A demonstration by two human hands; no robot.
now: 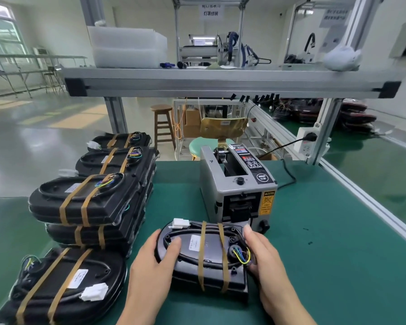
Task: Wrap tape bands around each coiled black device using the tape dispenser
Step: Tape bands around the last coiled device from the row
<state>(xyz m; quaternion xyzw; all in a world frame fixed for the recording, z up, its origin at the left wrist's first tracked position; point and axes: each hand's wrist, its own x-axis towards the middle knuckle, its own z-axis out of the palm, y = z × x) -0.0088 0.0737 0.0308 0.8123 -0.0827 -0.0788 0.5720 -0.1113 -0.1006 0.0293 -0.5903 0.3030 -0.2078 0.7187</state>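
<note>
Black device [204, 256] sat at 6 o'clock on the green mat [314, 266], just in front of the tape dispenser [238, 186], which stood at about 12 o'clock from it. Two brown tape bands [212, 254] already ran across it, over the coiled cable, white connector [181, 223] at its far left corner. Left hand [150, 266] clamped the device's left end, thumb on top; right hand [265, 254] gripped the right end by the coloured wires [243, 255]. Both hands closed on it. Banded devices stacked at 9 to 10 o'clock [99, 184], another one at 7 o'clock [63, 285]. Dispenser's power cord [288, 174] trailed off toward 2 o'clock.
</note>
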